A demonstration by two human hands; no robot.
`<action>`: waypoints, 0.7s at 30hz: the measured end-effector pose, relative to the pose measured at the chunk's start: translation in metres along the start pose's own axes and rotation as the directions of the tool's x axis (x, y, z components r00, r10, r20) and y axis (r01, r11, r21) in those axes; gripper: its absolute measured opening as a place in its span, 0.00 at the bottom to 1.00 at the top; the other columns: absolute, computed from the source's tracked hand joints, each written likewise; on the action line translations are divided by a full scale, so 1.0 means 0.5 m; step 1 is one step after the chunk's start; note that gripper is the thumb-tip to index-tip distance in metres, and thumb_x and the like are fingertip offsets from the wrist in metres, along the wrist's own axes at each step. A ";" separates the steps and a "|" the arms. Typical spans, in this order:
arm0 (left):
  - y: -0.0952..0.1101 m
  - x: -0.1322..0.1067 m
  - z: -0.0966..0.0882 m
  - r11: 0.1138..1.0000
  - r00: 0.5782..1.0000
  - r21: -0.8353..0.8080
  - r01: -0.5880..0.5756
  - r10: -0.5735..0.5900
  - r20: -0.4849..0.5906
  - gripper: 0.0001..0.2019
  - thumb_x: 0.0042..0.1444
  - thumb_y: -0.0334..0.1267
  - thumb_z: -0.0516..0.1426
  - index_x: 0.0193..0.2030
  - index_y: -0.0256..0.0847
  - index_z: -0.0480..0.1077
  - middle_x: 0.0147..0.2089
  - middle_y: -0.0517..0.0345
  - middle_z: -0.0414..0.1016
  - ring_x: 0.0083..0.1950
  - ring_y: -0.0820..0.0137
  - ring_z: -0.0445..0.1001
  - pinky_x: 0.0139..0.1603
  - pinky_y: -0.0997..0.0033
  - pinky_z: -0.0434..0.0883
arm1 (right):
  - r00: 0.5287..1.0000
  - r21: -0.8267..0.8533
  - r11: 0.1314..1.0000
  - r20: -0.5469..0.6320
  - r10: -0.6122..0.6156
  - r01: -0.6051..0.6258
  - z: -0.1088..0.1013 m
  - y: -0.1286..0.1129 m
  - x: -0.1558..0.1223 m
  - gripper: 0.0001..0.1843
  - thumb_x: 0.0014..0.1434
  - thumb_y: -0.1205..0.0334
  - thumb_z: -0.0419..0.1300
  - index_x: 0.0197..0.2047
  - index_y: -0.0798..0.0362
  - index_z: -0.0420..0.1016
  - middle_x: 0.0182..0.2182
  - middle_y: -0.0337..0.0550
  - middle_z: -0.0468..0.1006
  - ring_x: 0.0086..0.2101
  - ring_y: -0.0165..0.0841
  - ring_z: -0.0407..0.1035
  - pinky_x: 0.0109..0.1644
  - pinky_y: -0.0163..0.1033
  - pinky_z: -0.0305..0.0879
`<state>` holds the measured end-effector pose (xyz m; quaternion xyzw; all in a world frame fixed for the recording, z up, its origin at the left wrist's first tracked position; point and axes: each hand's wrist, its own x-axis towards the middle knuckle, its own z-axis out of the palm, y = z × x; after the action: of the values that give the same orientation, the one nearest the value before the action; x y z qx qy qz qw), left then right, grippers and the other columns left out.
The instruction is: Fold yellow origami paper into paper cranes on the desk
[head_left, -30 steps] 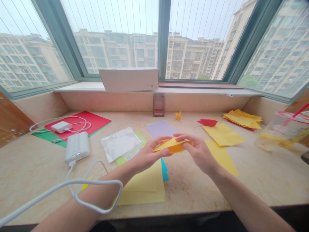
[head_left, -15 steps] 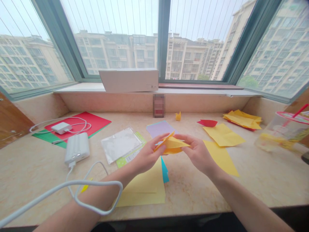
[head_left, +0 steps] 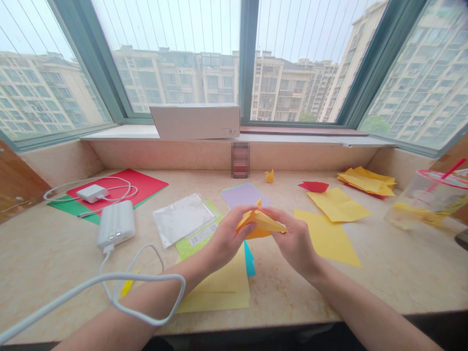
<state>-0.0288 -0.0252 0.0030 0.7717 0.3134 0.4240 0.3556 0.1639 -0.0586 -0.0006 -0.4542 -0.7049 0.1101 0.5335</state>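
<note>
Between my two hands a folded piece of yellow origami paper [head_left: 262,223] is held above the counter, a small point sticking up at its far side. My left hand [head_left: 234,229] grips its left end, thumb on the near face. At the right end, the fingers of my right hand [head_left: 290,231] are closed on the paper. Below lie pale yellow sheets [head_left: 219,287] and a blue-green paper piece [head_left: 249,259]. A lavender sheet [head_left: 245,194] lies just beyond my hands.
To the right are yellow sheets [head_left: 338,204], a red folded paper [head_left: 314,186], a yellow paper pile [head_left: 369,180] and a plastic cup [head_left: 424,200] with a straw. A small yellow folded figure [head_left: 269,176] stands behind. Leftward, a power bank [head_left: 117,224] trails a white cable [head_left: 146,278] across my left forearm.
My right hand has moved a little left, closer to my left hand. The yellow paper has turned and bent, and its upright point now shows more clearly.
</note>
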 end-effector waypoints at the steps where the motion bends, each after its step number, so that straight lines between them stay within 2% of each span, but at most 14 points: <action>1: 0.000 0.000 0.001 1.000 1.000 0.010 -0.013 0.013 -0.010 0.16 0.67 0.41 0.54 0.61 0.48 0.67 0.56 0.53 0.75 0.56 0.63 0.73 0.61 0.58 0.67 | 0.999 -0.027 0.999 -0.026 -0.022 0.021 0.002 0.000 -0.001 0.20 0.61 0.70 0.59 0.53 0.46 0.78 0.48 0.41 0.84 0.47 0.39 0.79 0.50 0.43 0.75; 4: 0.004 0.000 0.005 0.996 0.996 0.040 -0.077 0.079 -0.035 0.15 0.68 0.39 0.53 0.60 0.47 0.67 0.56 0.52 0.74 0.57 0.62 0.72 0.61 0.58 0.67 | 0.996 -0.093 0.994 -0.070 -0.064 0.057 0.009 -0.001 -0.003 0.21 0.59 0.71 0.59 0.55 0.46 0.77 0.48 0.43 0.83 0.47 0.40 0.79 0.50 0.43 0.75; 7: 0.010 -0.002 0.012 0.991 0.990 0.050 -0.121 0.124 -0.066 0.14 0.68 0.38 0.53 0.58 0.46 0.67 0.56 0.51 0.73 0.58 0.62 0.72 0.61 0.57 0.67 | 0.995 -0.123 0.992 -0.094 -0.040 0.029 0.014 -0.004 -0.003 0.21 0.58 0.69 0.61 0.55 0.46 0.76 0.49 0.44 0.83 0.45 0.41 0.79 0.48 0.44 0.76; 11: 0.014 -0.004 0.017 0.995 0.993 -0.010 -0.103 0.102 -0.051 0.13 0.68 0.39 0.53 0.58 0.46 0.67 0.57 0.48 0.71 0.58 0.61 0.72 0.60 0.58 0.69 | 0.989 -0.094 0.995 -0.147 0.011 -0.025 0.015 -0.009 -0.006 0.19 0.57 0.70 0.61 0.51 0.46 0.78 0.43 0.41 0.85 0.39 0.39 0.80 0.43 0.41 0.76; 14: 0.016 -0.004 0.018 0.995 0.996 -0.042 -0.088 0.086 -0.033 0.13 0.68 0.40 0.53 0.58 0.46 0.68 0.58 0.48 0.70 0.58 0.61 0.72 0.59 0.60 0.71 | 0.985 -0.045 0.999 -0.172 0.011 -0.019 0.014 -0.012 -0.008 0.18 0.56 0.72 0.61 0.48 0.46 0.79 0.39 0.39 0.86 0.37 0.36 0.80 0.40 0.38 0.75; 17: 0.016 -0.005 0.019 0.995 0.996 -0.056 -0.083 0.081 -0.040 0.13 0.68 0.41 0.53 0.57 0.46 0.69 0.57 0.48 0.70 0.58 0.62 0.72 0.58 0.61 0.72 | 0.982 -0.006 0.999 -0.187 -0.038 0.038 0.012 -0.012 -0.005 0.15 0.57 0.72 0.61 0.46 0.47 0.80 0.43 0.41 0.84 0.41 0.37 0.80 0.46 0.39 0.75; 21: 0.012 -0.006 0.019 0.991 1.000 -0.135 -0.012 0.012 -0.002 0.13 0.68 0.42 0.53 0.56 0.42 0.67 0.57 0.45 0.71 0.51 0.63 0.77 0.53 0.61 0.75 | 0.988 -0.061 0.995 -0.130 -0.087 0.079 0.004 -0.008 0.005 0.16 0.55 0.73 0.60 0.43 0.47 0.80 0.48 0.44 0.82 0.47 0.40 0.77 0.52 0.46 0.72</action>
<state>-0.0208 -0.0337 0.0027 0.7474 0.2798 0.4469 0.4042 0.1600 -0.0583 0.0026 -0.4454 -0.6892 0.0379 0.5703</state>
